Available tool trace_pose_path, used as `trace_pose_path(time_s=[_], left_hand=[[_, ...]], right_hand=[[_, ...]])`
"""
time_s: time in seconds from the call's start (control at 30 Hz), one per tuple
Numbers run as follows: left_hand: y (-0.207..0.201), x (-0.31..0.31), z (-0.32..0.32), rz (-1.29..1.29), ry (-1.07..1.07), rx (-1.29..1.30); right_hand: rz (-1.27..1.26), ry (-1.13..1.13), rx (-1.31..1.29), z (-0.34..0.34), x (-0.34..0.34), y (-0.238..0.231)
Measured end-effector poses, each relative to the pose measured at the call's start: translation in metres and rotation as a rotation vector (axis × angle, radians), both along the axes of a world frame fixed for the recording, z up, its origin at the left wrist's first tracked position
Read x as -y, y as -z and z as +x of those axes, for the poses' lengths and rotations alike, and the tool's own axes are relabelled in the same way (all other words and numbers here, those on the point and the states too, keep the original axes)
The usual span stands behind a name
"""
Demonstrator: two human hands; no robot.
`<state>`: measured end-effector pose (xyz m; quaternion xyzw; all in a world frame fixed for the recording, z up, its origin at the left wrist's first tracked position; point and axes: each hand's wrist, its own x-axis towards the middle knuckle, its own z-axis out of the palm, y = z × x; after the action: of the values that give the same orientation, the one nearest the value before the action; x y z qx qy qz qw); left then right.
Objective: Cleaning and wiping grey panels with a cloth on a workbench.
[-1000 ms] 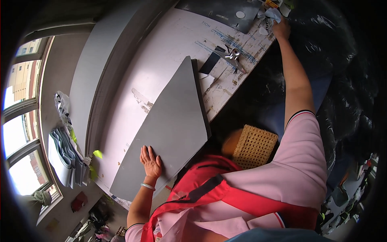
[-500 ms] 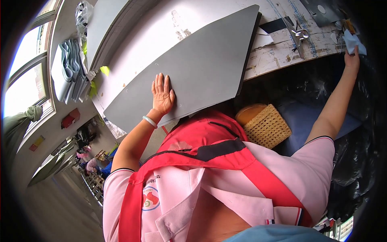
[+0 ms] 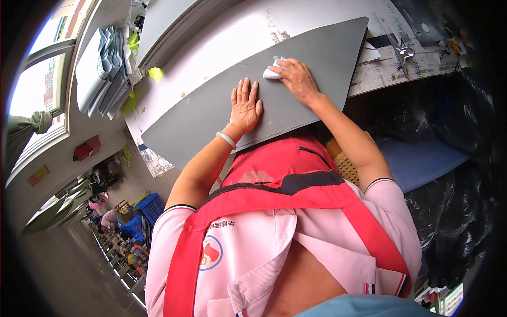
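A large grey sheet (image 3: 211, 113) with a curved far edge lies on the white worktable (image 3: 211, 47) in front of me. My left hand (image 3: 245, 108) rests flat on it, fingers stretched out and a pale bangle on the wrist. To its right, my right hand (image 3: 300, 82) is closed round a bunched white cloth (image 3: 274, 69), which touches the sheet's surface. Part of the cloth is hidden under my fingers. Small pale corner marks show on the sheet near my hands.
A metal clip tool (image 3: 405, 53) lies on the table's right part, near scraps. Stacked grey sheets (image 3: 169, 26) stand at the far left, beside folded grey pieces (image 3: 105, 68). Black plastic (image 3: 449, 195) and a blue sheet (image 3: 422, 161) are at my right. A woven seat (image 3: 347, 169) is partly hidden.
My right hand has come from the table's far right end onto the grey sheet, bringing the cloth. My left hand stays flat on the sheet. The whole view has shifted a little.
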<state>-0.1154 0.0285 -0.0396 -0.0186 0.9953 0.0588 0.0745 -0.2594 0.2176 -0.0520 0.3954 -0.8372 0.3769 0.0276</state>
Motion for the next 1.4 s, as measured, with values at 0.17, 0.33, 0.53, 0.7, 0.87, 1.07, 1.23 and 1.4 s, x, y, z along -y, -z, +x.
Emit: trace_pose_path(time_s=[0.17,0.33,0.53,0.7,0.87,1.07,1.23,1.4], left_hand=[[0.007,0.012,0.01,0.109,-0.03,-0.001],[0.012,0.008,0.004,0.128,0.019,-0.041],[0.019,0.016,0.012,0.147,-0.025,-0.136],[0.016,0.013,0.007,0.166,0.001,-0.113],[0.018,0.012,0.007,0.144,0.007,-0.113],[0.017,0.016,0.014,0.116,-0.022,-0.114],[0.014,0.011,0.007,0.095,0.006,-0.118],[0.018,0.016,0.015,0.077,-0.009,-0.115]], right_hand=[[0.151,-0.066,-0.255,-0.023,-0.009,0.017],[0.158,0.564,-0.2,-0.092,-0.042,0.027],[0.101,0.201,-0.166,-0.029,0.051,0.029],[0.293,0.603,-0.255,-0.117,-0.047,0.015],[0.065,0.459,-0.133,-0.056,0.025,0.039],[0.274,0.361,-0.35,-0.103,-0.051,0.015],[0.186,0.747,-0.245,-0.124,-0.12,0.032],[0.067,0.164,-0.175,-0.027,-0.015,0.031]])
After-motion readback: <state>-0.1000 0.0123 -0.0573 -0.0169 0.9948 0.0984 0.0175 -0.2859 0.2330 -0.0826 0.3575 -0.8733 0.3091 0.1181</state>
